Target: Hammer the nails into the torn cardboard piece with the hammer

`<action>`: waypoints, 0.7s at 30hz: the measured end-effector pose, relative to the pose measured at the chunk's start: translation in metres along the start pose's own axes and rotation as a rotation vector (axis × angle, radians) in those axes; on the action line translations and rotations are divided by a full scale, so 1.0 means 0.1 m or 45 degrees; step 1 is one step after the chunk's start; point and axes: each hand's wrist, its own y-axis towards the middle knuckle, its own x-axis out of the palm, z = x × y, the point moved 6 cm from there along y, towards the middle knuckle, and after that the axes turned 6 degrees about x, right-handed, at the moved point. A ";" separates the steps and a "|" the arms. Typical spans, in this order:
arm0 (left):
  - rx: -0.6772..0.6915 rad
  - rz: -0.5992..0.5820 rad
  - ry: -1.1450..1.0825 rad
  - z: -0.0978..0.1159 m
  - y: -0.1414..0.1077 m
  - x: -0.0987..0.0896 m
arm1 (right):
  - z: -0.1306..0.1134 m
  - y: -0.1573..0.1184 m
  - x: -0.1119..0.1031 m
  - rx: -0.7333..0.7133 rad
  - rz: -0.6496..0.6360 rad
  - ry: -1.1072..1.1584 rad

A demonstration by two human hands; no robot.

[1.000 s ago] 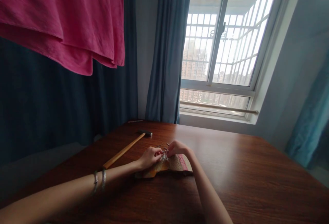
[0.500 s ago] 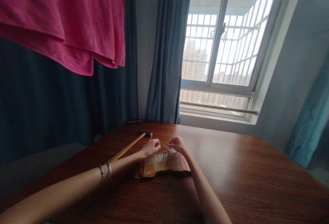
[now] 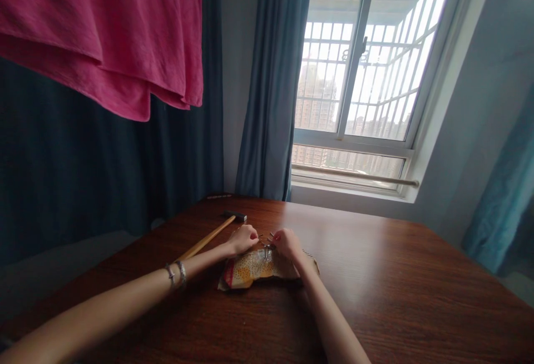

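Observation:
A crumpled, patterned packet in yellow, cream and pink lies on the table below my hands. Thin metal nails stick up at its upper edge, too small to make out fully. My left hand is closed in a pinch just above the packet's left part, with a thin nail showing at its fingertips. Facing it, my right hand is pinched over the packet's right part and covers some of it. Slender nail ends show by its fingertips.
Behind my left hand lies a hammer with a wooden handle and dark head. The brown wooden table reaches toward a barred window. Blue curtains and a pink cloth hang at the left.
My right hand has come slightly lower and over the packet, hiding the small metal pieces there. The packet's right end has shifted. My left hand has barely moved.

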 end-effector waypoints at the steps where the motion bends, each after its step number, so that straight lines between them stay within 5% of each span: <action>1: 0.069 0.006 -0.064 0.05 -0.03 -0.01 | 0.01 0.02 -0.02 -0.023 -0.045 0.059; 5: 0.260 -0.071 -0.343 0.27 -0.24 0.03 | 0.00 0.03 -0.07 -0.155 -0.372 0.314; 9: 0.240 -0.131 -0.427 0.39 -0.42 0.10 | -0.05 -0.03 0.00 -0.216 -0.644 0.493; 21: 0.122 0.015 -0.383 0.44 -0.39 0.14 | -0.06 -0.01 0.12 -0.169 -0.654 0.779</action>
